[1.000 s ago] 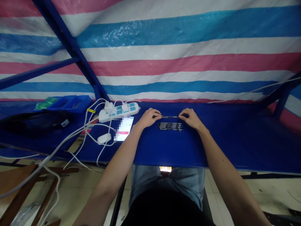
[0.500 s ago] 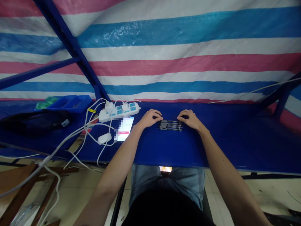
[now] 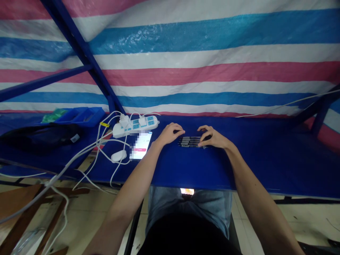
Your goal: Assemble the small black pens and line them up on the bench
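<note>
Several dark pens (image 3: 190,141) lie side by side in a tight row on the blue table (image 3: 186,166). My left hand (image 3: 170,133) rests at the row's left end, fingers curled with the tips against the pens. Over the right end lies my right hand (image 3: 211,138), its fingers stretched out across the pens and touching them. Neither hand lifts a pen off the table.
Left of my left hand lies a lit phone (image 3: 140,146), then a white power strip (image 3: 135,125) with plugs, a white adapter (image 3: 118,156) and loose white cables. A blue bin (image 3: 79,116) and a black bag (image 3: 39,136) sit far left. A striped tarp hangs behind.
A second ago both hands held one pen by its ends above the row. That pen now lies with the others, and my right hand has spread its fingers over the row.
</note>
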`<move>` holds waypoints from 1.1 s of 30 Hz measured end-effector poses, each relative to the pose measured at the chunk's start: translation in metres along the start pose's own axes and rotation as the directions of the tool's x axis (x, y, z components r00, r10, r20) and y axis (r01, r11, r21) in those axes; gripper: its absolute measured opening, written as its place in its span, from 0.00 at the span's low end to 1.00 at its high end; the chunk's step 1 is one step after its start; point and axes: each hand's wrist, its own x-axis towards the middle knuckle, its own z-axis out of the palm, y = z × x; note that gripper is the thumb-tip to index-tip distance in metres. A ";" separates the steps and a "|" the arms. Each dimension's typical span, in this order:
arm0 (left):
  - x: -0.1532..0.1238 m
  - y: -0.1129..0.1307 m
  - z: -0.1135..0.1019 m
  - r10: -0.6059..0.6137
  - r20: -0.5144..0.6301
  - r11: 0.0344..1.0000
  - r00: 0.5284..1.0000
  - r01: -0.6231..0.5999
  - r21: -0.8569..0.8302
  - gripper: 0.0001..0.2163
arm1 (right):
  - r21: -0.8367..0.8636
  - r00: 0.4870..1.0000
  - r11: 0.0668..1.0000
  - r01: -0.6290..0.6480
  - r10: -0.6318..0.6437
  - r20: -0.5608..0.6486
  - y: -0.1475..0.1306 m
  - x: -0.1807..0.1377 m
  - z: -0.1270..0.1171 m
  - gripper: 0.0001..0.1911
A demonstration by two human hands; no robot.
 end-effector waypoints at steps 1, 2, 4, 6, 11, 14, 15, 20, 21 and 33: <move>0.000 0.001 -0.001 0.003 0.001 1.000 1.000 -0.003 0.005 0.11 | -0.015 1.000 1.000 -0.007 0.007 0.015 -0.001 -0.001 0.000 0.15; 0.001 0.003 -0.002 0.006 0.001 1.000 1.000 -0.006 0.012 0.11 | -0.029 0.999 0.999 -0.016 0.017 0.028 -0.002 -0.002 0.000 0.14; 0.002 0.009 -0.004 0.011 -0.014 1.000 1.000 -0.011 0.028 0.13 | -0.057 0.998 0.998 -0.034 0.036 0.044 -0.004 -0.004 0.001 0.13; 0.002 0.014 -0.006 0.015 -0.051 0.999 0.999 -0.013 0.040 0.13 | -0.078 0.997 0.996 -0.049 0.053 0.051 -0.006 -0.005 0.002 0.13; 0.003 0.021 -0.006 0.011 -0.060 0.998 0.998 -0.007 0.055 0.12 | -0.113 0.997 0.993 -0.032 0.040 0.069 -0.011 -0.008 0.003 0.11; 0.003 0.020 -0.005 0.022 -0.054 0.998 0.998 -0.019 0.052 0.12 | -0.130 0.994 0.991 -0.039 0.052 0.100 -0.014 -0.009 0.003 0.11; 0.003 0.020 -0.004 0.027 -0.057 0.998 0.998 -0.024 0.051 0.12 | -0.134 0.992 0.990 -0.046 0.061 0.113 -0.016 -0.009 0.003 0.11; 0.002 0.019 -0.004 0.017 -0.046 0.999 0.999 -0.014 0.052 0.13 | -0.136 0.991 0.991 -0.012 0.030 0.128 -0.018 -0.011 0.008 0.09; 0.002 0.020 -0.004 0.016 -0.045 0.999 0.999 -0.014 0.050 0.13 | -0.134 0.993 0.991 -0.004 0.020 0.117 -0.018 -0.011 0.009 0.08; 0.004 0.029 -0.007 0.013 -0.086 0.998 0.996 -0.018 -0.060 0.18 | 0.253 0.959 0.967 0.004 0.068 -0.273 -0.007 -0.007 -0.002 0.11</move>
